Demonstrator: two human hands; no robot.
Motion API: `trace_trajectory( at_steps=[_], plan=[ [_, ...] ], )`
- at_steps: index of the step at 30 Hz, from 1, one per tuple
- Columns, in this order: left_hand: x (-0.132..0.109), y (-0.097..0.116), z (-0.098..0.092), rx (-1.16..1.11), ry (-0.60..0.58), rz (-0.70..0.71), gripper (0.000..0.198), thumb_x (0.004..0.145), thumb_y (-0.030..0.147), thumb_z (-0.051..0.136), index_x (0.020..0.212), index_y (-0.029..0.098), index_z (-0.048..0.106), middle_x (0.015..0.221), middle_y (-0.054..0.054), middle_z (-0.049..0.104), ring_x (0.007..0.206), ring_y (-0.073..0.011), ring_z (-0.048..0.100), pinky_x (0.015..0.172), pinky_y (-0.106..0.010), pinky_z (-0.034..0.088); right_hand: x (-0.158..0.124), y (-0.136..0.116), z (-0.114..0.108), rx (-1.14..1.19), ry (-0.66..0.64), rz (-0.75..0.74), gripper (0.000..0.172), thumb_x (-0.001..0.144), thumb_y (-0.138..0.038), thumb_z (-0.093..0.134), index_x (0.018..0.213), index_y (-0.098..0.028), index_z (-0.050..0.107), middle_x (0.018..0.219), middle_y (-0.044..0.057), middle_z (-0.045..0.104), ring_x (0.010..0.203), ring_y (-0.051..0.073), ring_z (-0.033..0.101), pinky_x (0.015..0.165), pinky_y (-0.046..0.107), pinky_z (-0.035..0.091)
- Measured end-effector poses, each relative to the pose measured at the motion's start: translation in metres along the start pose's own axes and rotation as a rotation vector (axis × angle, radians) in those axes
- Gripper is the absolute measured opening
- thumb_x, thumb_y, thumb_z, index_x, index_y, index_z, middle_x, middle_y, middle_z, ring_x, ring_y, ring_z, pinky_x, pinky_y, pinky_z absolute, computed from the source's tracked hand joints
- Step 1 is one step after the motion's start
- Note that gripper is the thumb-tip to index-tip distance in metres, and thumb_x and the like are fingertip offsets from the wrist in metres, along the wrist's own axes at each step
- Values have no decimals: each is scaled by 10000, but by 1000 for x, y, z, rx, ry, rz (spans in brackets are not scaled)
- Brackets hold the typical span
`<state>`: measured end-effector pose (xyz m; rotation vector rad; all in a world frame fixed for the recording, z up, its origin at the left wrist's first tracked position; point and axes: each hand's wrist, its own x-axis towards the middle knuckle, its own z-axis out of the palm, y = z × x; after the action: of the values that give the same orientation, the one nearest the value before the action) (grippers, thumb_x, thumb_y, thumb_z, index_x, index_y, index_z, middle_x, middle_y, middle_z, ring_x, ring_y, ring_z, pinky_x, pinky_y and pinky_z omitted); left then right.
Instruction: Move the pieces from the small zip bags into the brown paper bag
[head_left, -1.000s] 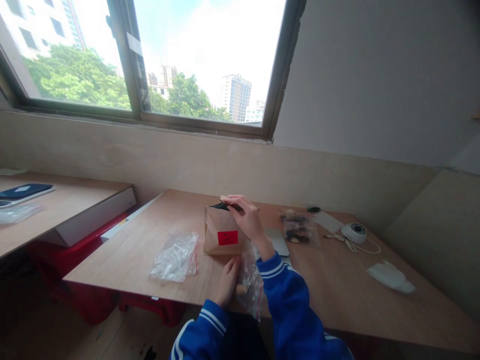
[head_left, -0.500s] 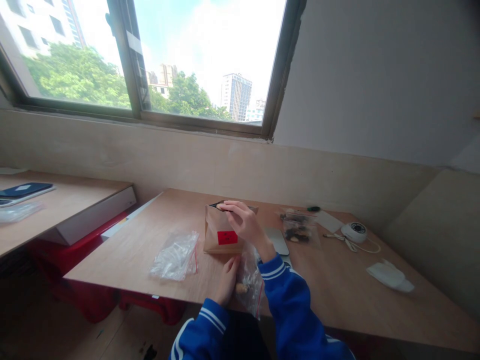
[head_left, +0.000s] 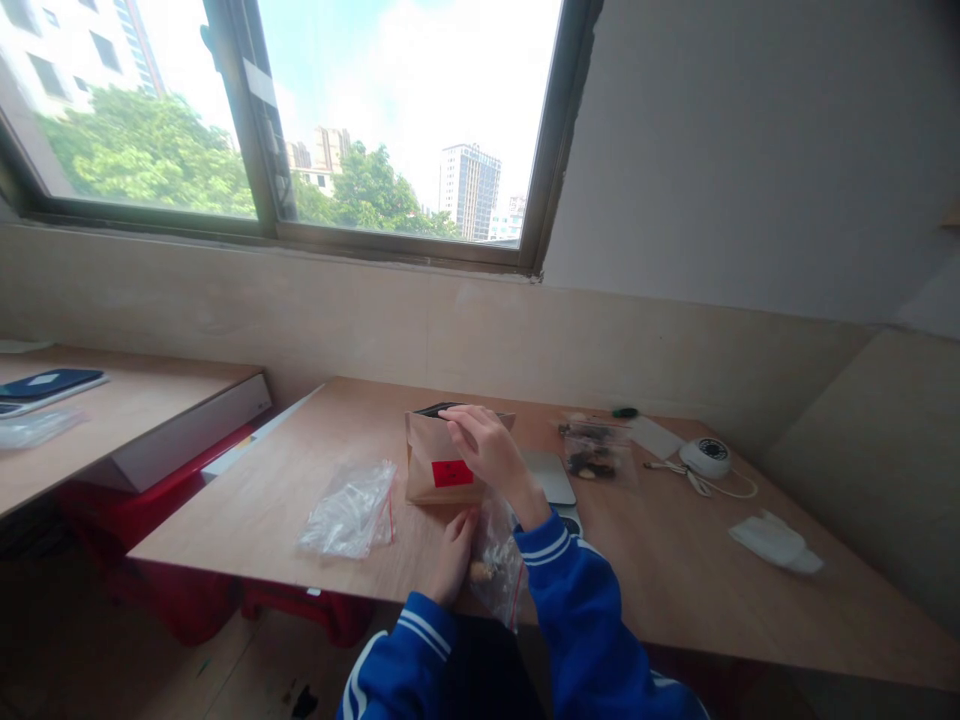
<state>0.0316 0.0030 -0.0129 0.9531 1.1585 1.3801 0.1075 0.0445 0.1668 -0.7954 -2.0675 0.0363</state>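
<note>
A brown paper bag (head_left: 420,460) with a red label (head_left: 452,473) stands upright on the table, its dark mouth at the top. Over that mouth is my right hand (head_left: 487,450), fingers stretched out and nothing visible in them. My left hand (head_left: 454,555) rests in front of the paper bag, closed at the side of a clear zip bag (head_left: 504,575); its fingers are partly hidden. Inside the zip bag lies a small tan-brown piece (head_left: 481,571), too small to name. My right forearm covers part of the zip bag.
Clear plastic zip bags (head_left: 349,510) lie to the left. On the right are a silver flat device (head_left: 551,478), zip bags with dark pieces (head_left: 592,460), a white dome camera (head_left: 705,457) with cable, and a crumpled white item (head_left: 776,543). A window (head_left: 405,130) is behind.
The small tan piece at my right fingertips is gone from view at the paper bag's mouth. My right fingers have shifted slightly; my left hand stays nearly in place.
</note>
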Motion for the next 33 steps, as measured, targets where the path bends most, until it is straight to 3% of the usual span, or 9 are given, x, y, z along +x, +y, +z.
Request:
trace_trajectory(
  at_steps=[5, 8, 11, 13, 16, 22, 27, 30, 33],
  plan=[
    [1, -1, -2, 41, -17, -79, 381, 723, 461, 604, 912, 143, 693, 1023, -117, 693, 1061, -295, 584, 956, -395, 417, -29, -5, -33, 123, 271, 151, 279, 919, -203, 400, 1082, -233, 624, 1059, 56, 653, 1018, 187, 580, 923, 360, 434],
    [0, 0, -3, 63, -25, -84, 404, 727, 481, 590, 937, 149, 685, 1048, -108, 687, 1081, -276, 573, 963, -373, 405, -75, 4, -52, 200, 469, 431, 230, 884, -227, 435, 999, -211, 633, 964, 47, 657, 846, 176, 604, 803, 334, 474],
    [0, 1, -3, 64, -25, -93, 421, 740, 491, 576, 965, 150, 676, 1085, -109, 672, 1090, -262, 564, 957, -355, 401, -132, 13, -55, 325, 632, 751, 145, 818, -229, 474, 794, -192, 612, 739, 7, 624, 666, 152, 579, 670, 290, 479],
    [0, 1, -3, 52, -39, -71, 413, 745, 501, 572, 931, 149, 681, 1042, -105, 682, 1044, -255, 580, 929, -343, 415, -163, 14, -47, 463, 588, 902, 122, 776, -249, 512, 718, -188, 601, 674, 3, 617, 643, 161, 591, 648, 292, 492],
    [0, 3, -2, 34, -74, -35, 401, 744, 517, 568, 863, 151, 682, 925, -85, 695, 937, -242, 603, 861, -332, 443, -187, 5, -25, 640, 403, 1024, 182, 751, -339, 577, 757, -176, 659, 736, 42, 676, 681, 200, 628, 667, 332, 521],
    [-5, 8, 0, 30, -118, 18, 361, 750, 502, 569, 812, 163, 678, 830, -45, 678, 825, -199, 592, 765, -285, 450, -184, -19, 12, 834, -36, 1038, 466, 740, -502, 643, 1051, -155, 665, 959, 99, 711, 909, 263, 664, 864, 413, 500],
    [-5, 8, 1, 77, -133, 30, 385, 746, 514, 560, 778, 148, 675, 773, -40, 664, 771, -190, 579, 722, -283, 446, -184, -27, 6, 782, -195, 951, 454, 816, -532, 558, 1091, -184, 654, 1113, 105, 665, 1074, 254, 609, 961, 403, 451],
    [-5, 7, 2, 85, -140, 27, 383, 732, 510, 576, 773, 144, 679, 764, -44, 666, 770, -193, 582, 734, -290, 447, -185, -29, 0, 806, -263, 963, 409, 804, -473, 605, 1099, -192, 643, 1051, 87, 684, 1020, 248, 631, 917, 395, 482],
    [-5, 8, 2, 97, -138, 28, 361, 735, 496, 581, 777, 152, 683, 776, -49, 675, 797, -203, 586, 755, -297, 445, -183, -32, 1, 758, -207, 964, 320, 769, -394, 663, 1011, -185, 660, 975, 69, 690, 907, 241, 657, 823, 367, 522]
  ],
)
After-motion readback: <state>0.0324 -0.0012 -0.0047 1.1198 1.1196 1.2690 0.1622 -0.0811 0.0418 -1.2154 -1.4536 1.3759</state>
